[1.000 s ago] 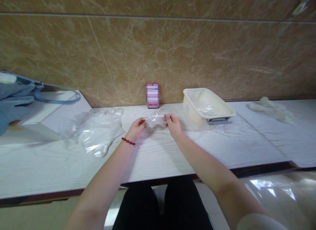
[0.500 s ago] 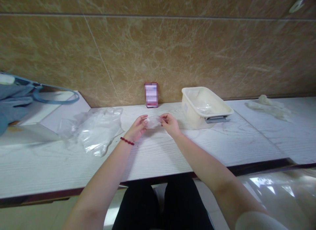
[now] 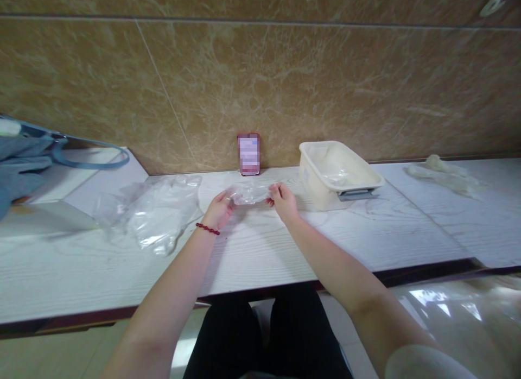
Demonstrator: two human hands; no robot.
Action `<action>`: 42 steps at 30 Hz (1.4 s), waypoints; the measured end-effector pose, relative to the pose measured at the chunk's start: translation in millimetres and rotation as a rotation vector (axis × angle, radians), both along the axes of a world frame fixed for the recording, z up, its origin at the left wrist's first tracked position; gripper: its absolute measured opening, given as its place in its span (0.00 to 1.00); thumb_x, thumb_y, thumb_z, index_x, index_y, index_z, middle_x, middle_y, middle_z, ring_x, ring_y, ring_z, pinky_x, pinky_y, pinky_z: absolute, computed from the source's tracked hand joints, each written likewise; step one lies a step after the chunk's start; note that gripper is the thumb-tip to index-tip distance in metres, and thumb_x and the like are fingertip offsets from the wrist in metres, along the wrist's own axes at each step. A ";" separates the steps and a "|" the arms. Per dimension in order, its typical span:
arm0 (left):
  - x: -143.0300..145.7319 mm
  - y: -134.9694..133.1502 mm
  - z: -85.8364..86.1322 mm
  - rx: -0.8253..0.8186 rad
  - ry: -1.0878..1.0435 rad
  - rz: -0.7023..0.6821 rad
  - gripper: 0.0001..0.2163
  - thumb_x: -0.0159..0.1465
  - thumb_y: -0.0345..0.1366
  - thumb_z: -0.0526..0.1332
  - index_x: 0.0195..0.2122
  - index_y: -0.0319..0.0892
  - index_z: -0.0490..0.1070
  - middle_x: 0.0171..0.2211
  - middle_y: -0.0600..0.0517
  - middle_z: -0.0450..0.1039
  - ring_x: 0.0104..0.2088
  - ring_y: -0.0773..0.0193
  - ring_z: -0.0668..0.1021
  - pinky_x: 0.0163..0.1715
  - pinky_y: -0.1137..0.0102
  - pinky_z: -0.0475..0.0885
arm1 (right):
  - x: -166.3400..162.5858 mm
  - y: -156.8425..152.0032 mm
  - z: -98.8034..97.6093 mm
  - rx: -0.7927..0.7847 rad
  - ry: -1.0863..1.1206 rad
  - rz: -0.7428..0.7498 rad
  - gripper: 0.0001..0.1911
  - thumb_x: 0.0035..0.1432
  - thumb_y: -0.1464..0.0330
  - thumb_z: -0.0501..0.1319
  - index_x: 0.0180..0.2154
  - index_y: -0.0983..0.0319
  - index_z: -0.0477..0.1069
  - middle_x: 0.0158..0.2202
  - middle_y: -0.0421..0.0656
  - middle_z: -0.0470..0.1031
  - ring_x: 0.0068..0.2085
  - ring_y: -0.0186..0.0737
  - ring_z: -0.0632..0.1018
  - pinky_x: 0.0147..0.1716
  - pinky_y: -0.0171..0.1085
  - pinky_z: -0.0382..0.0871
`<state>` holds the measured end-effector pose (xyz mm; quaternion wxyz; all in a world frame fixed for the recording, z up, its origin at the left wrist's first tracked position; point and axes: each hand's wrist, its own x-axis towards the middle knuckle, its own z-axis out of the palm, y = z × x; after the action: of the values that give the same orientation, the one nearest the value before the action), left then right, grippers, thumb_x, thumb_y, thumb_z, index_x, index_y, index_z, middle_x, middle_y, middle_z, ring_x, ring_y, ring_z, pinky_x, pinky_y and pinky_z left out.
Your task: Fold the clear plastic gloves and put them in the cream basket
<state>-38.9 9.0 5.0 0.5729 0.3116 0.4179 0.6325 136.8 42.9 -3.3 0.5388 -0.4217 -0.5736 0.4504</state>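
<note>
Both hands hold one small clear plastic bag point(image 3: 249, 193) just above the white wood-grain table point(image 3: 285, 243). My left hand point(image 3: 218, 209), with a red bead bracelet at the wrist, pinches the bag's left end. My right hand point(image 3: 282, 201) pinches its right end. The bag is stretched sideways between them, crumpled and see-through.
A heap of clear plastic bags point(image 3: 157, 216) lies left of my hands. A small red-framed phone point(image 3: 248, 154) leans on the marble wall. A cream tub point(image 3: 337, 172) on a scale stands at the right, pale gloves point(image 3: 442, 171) further right. A blue bag point(image 3: 24, 162) sits far left.
My hands, close together half a second ago, have drawn apart again and stretched the small bag out; they sit slightly higher and farther from me.
</note>
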 end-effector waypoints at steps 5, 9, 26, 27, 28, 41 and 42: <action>-4.4 -1.5 6.0 -0.027 -0.177 -0.028 0.06 0.56 0.37 0.56 0.28 0.41 0.68 0.25 0.54 0.71 0.26 0.70 0.73 0.30 0.72 0.69 | 2.0 1.2 -1.4 0.019 -0.057 -0.046 0.21 0.52 0.51 0.46 0.29 0.62 0.64 0.22 0.39 0.68 0.20 0.30 0.71 0.14 0.29 0.61; -11.6 -2.6 7.3 0.050 -0.279 -0.022 0.08 0.58 0.39 0.52 0.29 0.43 0.67 0.29 0.53 0.71 0.34 0.66 0.74 0.38 0.65 0.69 | 1.7 5.2 -3.1 0.009 0.003 -0.025 0.20 0.53 0.52 0.47 0.33 0.61 0.64 0.29 0.42 0.71 0.24 0.30 0.72 0.16 0.29 0.63; -12.7 -16.7 24.5 0.195 -0.182 0.025 0.14 0.59 0.44 0.48 0.45 0.59 0.64 0.48 0.55 0.66 0.48 0.58 0.68 0.41 0.57 0.66 | 8.4 -21.5 9.7 0.309 -0.353 0.401 0.18 0.57 0.58 0.44 0.41 0.59 0.64 0.22 0.38 0.69 0.24 0.32 0.69 0.29 0.34 0.65; -11.0 -19.2 26.8 0.201 -0.200 0.001 0.14 0.59 0.44 0.48 0.46 0.59 0.63 0.49 0.55 0.65 0.48 0.57 0.68 0.42 0.56 0.65 | 7.8 -21.5 10.0 0.310 -0.398 0.358 0.17 0.57 0.58 0.45 0.42 0.59 0.64 0.21 0.37 0.68 0.22 0.31 0.67 0.27 0.33 0.64; -9.2 -21.2 28.6 0.215 -0.230 -0.030 0.15 0.59 0.44 0.49 0.47 0.59 0.63 0.49 0.55 0.64 0.49 0.57 0.67 0.42 0.56 0.65 | 7.0 -21.2 10.5 0.325 -0.438 0.301 0.16 0.56 0.59 0.47 0.42 0.59 0.64 0.22 0.37 0.68 0.21 0.30 0.66 0.26 0.33 0.63; 16.1 -24.2 18.2 0.054 -0.330 -0.445 0.18 0.57 0.38 0.52 0.50 0.50 0.59 0.48 0.48 0.65 0.43 0.58 0.72 0.41 0.61 0.65 | -13.4 -23.3 -3.0 0.222 -0.314 0.409 0.16 0.48 0.64 0.58 0.40 0.63 0.66 0.29 0.40 0.71 0.28 0.31 0.71 0.30 0.33 0.65; 17.0 -23.2 17.7 0.035 -0.313 -0.444 0.18 0.57 0.39 0.52 0.49 0.48 0.60 0.47 0.48 0.66 0.41 0.58 0.73 0.39 0.62 0.66 | -14.8 -22.3 -4.9 0.193 -0.320 0.401 0.13 0.47 0.63 0.58 0.36 0.63 0.67 0.28 0.40 0.71 0.27 0.31 0.70 0.28 0.32 0.65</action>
<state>-21.8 -14.2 22.7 0.7496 0.3041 0.2348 0.5390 122.0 20.7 -8.1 0.3792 -0.3120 -0.7637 0.4192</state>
